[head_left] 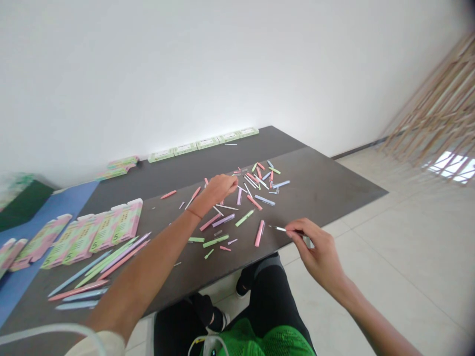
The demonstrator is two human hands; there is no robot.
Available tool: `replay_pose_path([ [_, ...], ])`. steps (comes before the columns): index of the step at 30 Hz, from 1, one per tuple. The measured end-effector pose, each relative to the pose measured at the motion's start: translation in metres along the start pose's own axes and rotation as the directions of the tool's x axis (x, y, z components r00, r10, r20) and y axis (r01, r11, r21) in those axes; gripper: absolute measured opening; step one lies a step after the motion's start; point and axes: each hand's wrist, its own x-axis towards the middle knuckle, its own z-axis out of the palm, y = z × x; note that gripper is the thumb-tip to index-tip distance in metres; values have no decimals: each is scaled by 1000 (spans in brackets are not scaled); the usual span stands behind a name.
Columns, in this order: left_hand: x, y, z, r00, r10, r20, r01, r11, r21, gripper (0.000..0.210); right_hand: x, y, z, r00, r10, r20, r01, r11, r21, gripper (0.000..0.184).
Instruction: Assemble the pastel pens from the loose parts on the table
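Observation:
My right hand [314, 248] is over the table's front edge, thumb and fingers pinching a thin white pen refill [277, 228] whose dark tip points left. My left hand [221, 188] reaches in among the scattered pen parts, its fingers curled and partly hidden. A white stick [242, 188] lies right beside its fingertips; I cannot tell whether they grip it. Around the hands lie pink pen barrels [259, 233], green barrels [245, 218], purple barrels [223, 220] and blue barrels [264, 200], with several white refills [261, 182] and small caps among them.
Finished-looking pens [115, 262] lie in a bunch at left, beside flat printed cartons [117, 225]. Green boxes [208, 143] line the wall side of the dark table [326, 183]. A dark green box [24, 202] stands far left; a white cable [52, 327] crosses the lower left.

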Motion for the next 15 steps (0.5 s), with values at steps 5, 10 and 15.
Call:
replay_pose_path([
  [5, -83, 68, -40, 982, 79, -169, -117, 967, -227, 10, 22, -34, -1, 972, -229, -55, 226, 973, -51, 18],
  [10, -150, 116, -62, 951, -67, -301, -110, 839, -533, 8, 19, -67, 2, 919, -389, -61, 385, 920, -71, 33],
  [15, -173, 125, -67, 926, -173, -335, -78, 782, -618, 6, 10, -85, 2, 906, -421, -50, 416, 906, -83, 39],
])
